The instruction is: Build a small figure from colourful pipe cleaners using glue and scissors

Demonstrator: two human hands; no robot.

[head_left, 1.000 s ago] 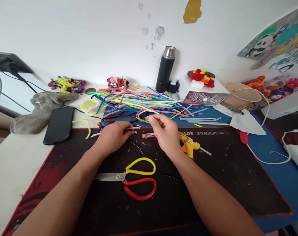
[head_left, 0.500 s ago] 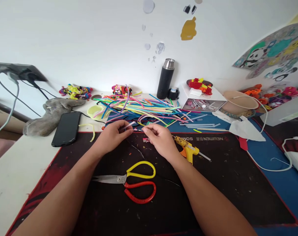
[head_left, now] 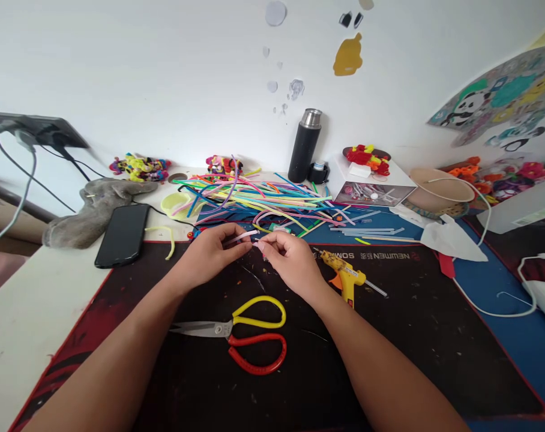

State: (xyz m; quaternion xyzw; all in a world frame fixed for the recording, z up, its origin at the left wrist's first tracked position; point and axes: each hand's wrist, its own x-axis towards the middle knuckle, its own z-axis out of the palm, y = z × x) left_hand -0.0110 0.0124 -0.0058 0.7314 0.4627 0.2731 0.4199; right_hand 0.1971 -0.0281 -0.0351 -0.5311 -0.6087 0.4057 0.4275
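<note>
My left hand (head_left: 216,252) is closed in a pinch around a short white pipe cleaner (head_left: 248,235), whose end sticks out past the fingertips. Right beside it, my right hand (head_left: 290,257) pinches with thumb and forefinger. Its fingertips meet those of my left hand, and the small pale piece between them is mostly hidden. Scissors (head_left: 224,329) with one yellow and one red handle lie on the dark mat (head_left: 412,336), nearer to me. Just right of my right wrist rests a yellow glue gun (head_left: 349,277) with a clear glue stick in its back.
Behind my hands spreads a pile of colourful pipe cleaners (head_left: 263,201). A black thermos (head_left: 305,147) stands by the wall. Clear glue sticks (head_left: 367,231) lie to the right. At left are a phone (head_left: 122,237) and a grey plush toy (head_left: 95,210).
My right hand has come in to the left and my left hand slightly right, so their fingertips now meet. The camera view has shifted a little.
</note>
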